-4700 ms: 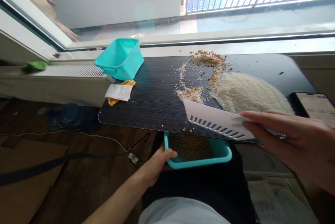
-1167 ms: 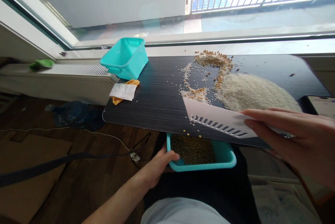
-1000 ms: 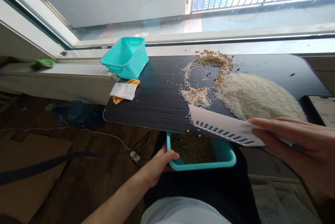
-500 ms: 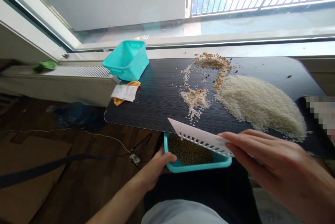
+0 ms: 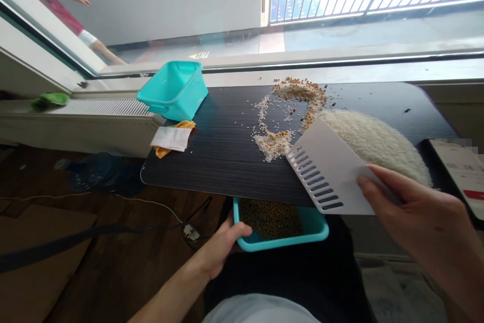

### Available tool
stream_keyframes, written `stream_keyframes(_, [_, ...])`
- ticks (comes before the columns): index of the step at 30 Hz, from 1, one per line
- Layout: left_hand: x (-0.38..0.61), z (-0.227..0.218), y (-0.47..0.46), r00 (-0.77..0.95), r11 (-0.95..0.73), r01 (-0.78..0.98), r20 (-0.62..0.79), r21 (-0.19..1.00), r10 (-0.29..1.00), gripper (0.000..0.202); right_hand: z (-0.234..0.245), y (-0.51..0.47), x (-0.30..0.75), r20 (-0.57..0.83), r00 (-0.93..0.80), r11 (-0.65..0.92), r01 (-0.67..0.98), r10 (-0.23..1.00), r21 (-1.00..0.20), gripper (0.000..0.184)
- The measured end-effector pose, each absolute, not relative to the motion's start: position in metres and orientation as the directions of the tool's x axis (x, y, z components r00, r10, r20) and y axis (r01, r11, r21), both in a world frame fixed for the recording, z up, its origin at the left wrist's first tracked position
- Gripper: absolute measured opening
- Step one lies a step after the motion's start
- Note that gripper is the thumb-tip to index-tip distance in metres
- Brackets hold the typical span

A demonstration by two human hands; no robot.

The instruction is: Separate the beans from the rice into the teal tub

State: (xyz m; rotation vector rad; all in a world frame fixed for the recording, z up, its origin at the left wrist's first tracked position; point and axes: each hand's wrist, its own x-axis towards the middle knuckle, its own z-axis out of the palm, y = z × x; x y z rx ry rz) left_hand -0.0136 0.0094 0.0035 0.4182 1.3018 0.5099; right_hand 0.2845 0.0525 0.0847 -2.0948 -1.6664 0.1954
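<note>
My left hand grips the left end of a turquoise plastic bin, thumb over the rim. Greenish-brown beans or peas lie inside it, and the bin sits below the table's front edge above my lap. In my right hand is a white slotted plastic scoop, held by its handle end. Its slotted edge points left, over the table. Behind the scoop spreads a large pile of white rice, partly covered by it. Left of that lies a loose ring of rice mixed with tan grains.
A second turquoise bin stands at the table's far left corner. Before it lie a white folded cloth and an orange cloth. A dark tray is at right. Beyond the window, a person passes.
My right hand has lifted the scoop away from the bin of beans and over the table, turning its flat face toward me. A person has come into view outside the window.
</note>
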Motion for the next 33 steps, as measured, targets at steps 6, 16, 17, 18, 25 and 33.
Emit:
stream_keyframes(6, [-0.003, 0.005, 0.014, 0.204, 0.833, -0.081, -0.808, 0.548, 0.552, 0.038, 0.094, 0.064, 0.325, 0.254, 0.397, -0.333, 0.907, 0.882, -0.259, 0.052])
stream_keyframes(16, [0.005, 0.004, 0.015, 0.216, 0.845, -0.071, -0.819, 0.53, 0.532, 0.033, 0.097, 0.095, 0.299, 0.239, 0.1, 0.011, 0.905, 0.966, -0.425, 0.036])
stream_keyframes(17, [0.005, 0.004, 0.015, 0.218, 0.845, -0.069, -0.819, 0.53, 0.531, 0.033, 0.097, 0.096, 0.298, 0.227, 0.09, 0.018, 0.901, 0.97, -0.433, 0.035])
stream_keyframes(18, [0.005, 0.004, 0.015, 0.218, 0.847, -0.068, -0.82, 0.528, 0.529, 0.033, 0.098, 0.096, 0.297, 0.221, 0.077, 0.031, 0.895, 0.972, -0.445, 0.034])
stream_keyframes(25, [0.004, 0.004, 0.017, 0.221, 0.854, -0.082, -0.826, 0.514, 0.519, 0.037, 0.106, 0.103, 0.295, 0.299, 0.031, 0.08, 0.932, 0.954, -0.352, 0.037])
stream_keyframes(33, [0.004, 0.008, 0.017, 0.215, 0.849, -0.108, -0.821, 0.518, 0.529, 0.037, 0.113, 0.105, 0.282, 0.245, -0.078, 0.157, 0.934, 0.966, -0.322, 0.039])
